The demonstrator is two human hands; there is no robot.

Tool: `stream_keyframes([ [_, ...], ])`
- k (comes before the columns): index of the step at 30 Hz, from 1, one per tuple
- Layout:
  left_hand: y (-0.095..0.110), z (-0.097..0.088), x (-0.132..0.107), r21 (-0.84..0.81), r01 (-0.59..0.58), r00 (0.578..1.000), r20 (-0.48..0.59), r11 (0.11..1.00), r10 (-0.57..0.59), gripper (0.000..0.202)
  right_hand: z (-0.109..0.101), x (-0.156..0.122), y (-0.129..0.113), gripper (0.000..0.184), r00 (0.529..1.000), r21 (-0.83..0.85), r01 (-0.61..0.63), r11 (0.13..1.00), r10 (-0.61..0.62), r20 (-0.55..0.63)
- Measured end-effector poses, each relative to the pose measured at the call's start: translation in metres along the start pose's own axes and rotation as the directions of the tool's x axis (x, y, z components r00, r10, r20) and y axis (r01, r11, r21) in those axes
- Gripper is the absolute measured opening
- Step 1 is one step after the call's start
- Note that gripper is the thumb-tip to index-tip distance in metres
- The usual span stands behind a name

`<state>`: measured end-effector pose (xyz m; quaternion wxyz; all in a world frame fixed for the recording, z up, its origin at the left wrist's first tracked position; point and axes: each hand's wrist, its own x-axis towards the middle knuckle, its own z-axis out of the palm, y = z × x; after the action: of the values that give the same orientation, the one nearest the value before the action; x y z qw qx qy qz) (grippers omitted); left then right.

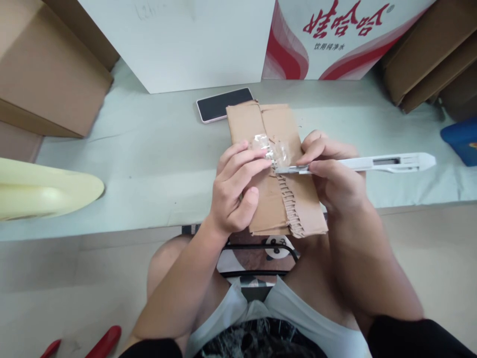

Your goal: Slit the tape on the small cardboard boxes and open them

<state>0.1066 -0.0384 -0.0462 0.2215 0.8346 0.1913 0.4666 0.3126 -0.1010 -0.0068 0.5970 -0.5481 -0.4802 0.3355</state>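
A piece of brown cardboard (261,199) lies at the table's near edge, partly overhanging it. Torn, ridged edges run down its middle, and crumpled clear tape (280,149) sticks to its upper part. My left hand (238,186) rests on the cardboard with its fingers stretched over the left side and the tape. In my right hand (335,174) is a white utility knife (385,163), gripped between thumb and fingers. Its blade points left and meets the cardboard at the torn seam, near my left fingertips.
Behind the cardboard lies a phone (218,105). White boxes (204,44), one with red print, stand at the back. Brown boxes (52,74) are at left, folded cartons (428,54) at right. A pale yellow object (48,189) sits left, a blue one (462,141) far right.
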Motion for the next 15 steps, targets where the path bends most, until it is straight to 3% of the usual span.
stream_keyframes([
  [3, -0.001, 0.001, -0.001, -0.013, 0.001, 1.0, -0.028, 1.0, -0.002, 0.038, -0.002, 0.003, -0.005, 0.012, 0.998, 0.097, 0.029, 0.995, -0.025, -0.05],
  [5, -0.004, 0.0, -0.003, 0.002, 0.018, 0.999, -0.035, 1.0, -0.018, 0.039, -0.006, 0.007, -0.001, 0.018, 0.987, 0.16, 0.051, 0.986, -0.025, -0.16],
  [8, -0.01, -0.004, -0.005, 0.016, 0.041, 0.999, -0.034, 0.999, -0.04, 0.04, -0.012, 0.012, 0.021, 0.032, 0.928, 0.174, -0.009, 0.985, 0.073, -0.364],
  [10, -0.016, -0.009, -0.006, 0.0, 0.056, 0.997, -0.048, 0.998, -0.056, 0.038, -0.013, 0.015, 0.041, 0.039, 0.889, 0.155, -0.086, 0.984, 0.146, -0.433],
  [15, -0.033, -0.025, -0.005, -0.018, 0.1, 0.99, -0.1, 0.995, -0.101, 0.036, -0.008, 0.016, 0.075, 0.054, 0.866, 0.155, -0.348, 0.924, 0.381, -0.326],
])
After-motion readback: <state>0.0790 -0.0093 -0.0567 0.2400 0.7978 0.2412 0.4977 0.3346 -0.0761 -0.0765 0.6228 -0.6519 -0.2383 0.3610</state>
